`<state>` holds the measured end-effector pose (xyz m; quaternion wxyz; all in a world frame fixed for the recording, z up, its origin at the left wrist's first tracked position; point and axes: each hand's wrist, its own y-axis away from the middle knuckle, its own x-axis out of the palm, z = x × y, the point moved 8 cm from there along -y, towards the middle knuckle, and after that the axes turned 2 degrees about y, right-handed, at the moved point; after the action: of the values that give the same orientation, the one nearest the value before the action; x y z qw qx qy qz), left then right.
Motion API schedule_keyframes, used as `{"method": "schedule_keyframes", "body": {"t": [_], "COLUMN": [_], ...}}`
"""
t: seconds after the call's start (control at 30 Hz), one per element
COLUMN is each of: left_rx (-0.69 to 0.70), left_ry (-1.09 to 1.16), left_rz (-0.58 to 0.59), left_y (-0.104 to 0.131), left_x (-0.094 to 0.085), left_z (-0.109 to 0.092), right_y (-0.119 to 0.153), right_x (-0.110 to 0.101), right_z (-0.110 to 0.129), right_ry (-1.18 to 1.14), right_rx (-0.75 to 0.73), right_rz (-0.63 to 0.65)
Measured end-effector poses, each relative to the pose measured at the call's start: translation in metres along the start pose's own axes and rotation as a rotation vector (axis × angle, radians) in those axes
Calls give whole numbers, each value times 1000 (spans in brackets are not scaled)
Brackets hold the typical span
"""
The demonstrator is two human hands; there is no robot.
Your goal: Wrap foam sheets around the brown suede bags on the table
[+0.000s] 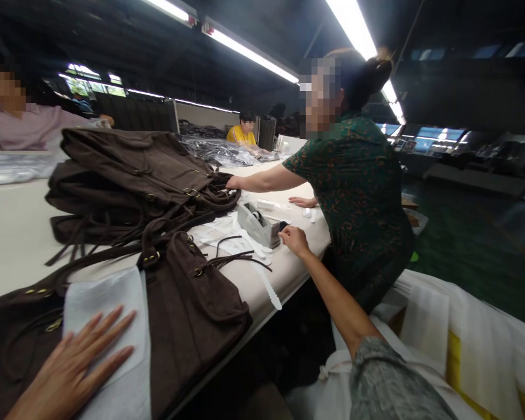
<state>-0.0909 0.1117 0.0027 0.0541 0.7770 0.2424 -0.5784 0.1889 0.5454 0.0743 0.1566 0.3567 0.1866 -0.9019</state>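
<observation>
My left hand [85, 353] lies flat with fingers spread on a white sheet [133, 303]. The sheet rests on a dark brown bag [196, 315] with straps, thin cords and brass-coloured fittings. Out to the right, my right hand [295, 239] has its fingers pinched together at the front end of a grey tape dispenser [258, 224]. Whatever those fingers hold is too small to make out. White paper strips [231, 239] lie beside and under the dispenser, one with a serrated edge.
Several brown bags [126, 169] are piled behind the near one. A co-worker in a green patterned top [359, 192] leans over the table [13, 233], one hand at the pile. Other people sit farther back near plastic-wrapped goods [219, 151]. White sacks [464, 350] stand at lower right.
</observation>
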Motion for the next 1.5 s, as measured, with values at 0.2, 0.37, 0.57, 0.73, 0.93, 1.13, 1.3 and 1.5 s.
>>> {"method": "schedule_keyframes", "body": {"t": [0.2, 0.37, 0.57, 0.73, 0.93, 1.13, 1.3, 1.5], "left_rx": [-46, -121, -137, -133, -129, -121, -120, -128], "left_ry": [15, -63, -41, 0, 32, 15, -1, -16], "left_rz": [25, 172, 197, 221, 251, 216, 202, 207], "left_y": [-1, 2, 0, 1, -1, 0, 0, 1], "left_x": [3, -6, -12, -7, -6, -12, -13, -13], "left_z": [7, -18, -29, -23, -21, -27, -29, -29], "right_y": [29, 92, 207, 254, 257, 262, 264, 261], "right_x": [-12, 9, 71, 121, 172, 190, 197, 202], "right_z": [11, 71, 177, 234, 225, 215, 215, 218], "right_ry": [-60, -699, -882, -987, -820, -668, -513, -360], "right_rx": [-3, -18, 21, 53, 205, 242, 259, 170], "right_rz": [-80, 230, 739, 804, 782, 765, 780, 862]}}
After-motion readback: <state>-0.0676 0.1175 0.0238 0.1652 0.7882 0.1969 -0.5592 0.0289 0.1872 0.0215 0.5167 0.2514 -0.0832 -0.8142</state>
